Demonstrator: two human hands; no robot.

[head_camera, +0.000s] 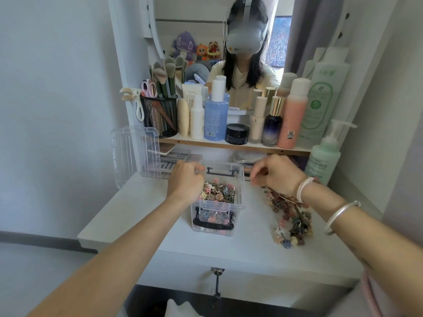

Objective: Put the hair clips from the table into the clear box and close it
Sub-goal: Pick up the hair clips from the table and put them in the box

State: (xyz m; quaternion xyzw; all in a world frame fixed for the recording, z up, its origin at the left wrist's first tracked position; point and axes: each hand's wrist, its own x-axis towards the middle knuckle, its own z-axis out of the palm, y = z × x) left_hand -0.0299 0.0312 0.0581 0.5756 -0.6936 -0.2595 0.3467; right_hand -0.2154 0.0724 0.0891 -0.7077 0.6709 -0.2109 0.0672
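A clear box with black handles stands open in the middle of the white table, partly filled with small flower hair clips. My left hand rests over the box's left rim with its fingers curled; whether it holds a clip is hidden. My right hand hovers just right of the box, fingers pinched together, above a loose pile of hair clips on the table. The box's clear lid leans upright at the back left.
A shelf behind the box carries bottles, jars and a black mesh cup of brushes. A green pump bottle stands at the right. A mirror rises above. The table's front edge has a drawer with a key.
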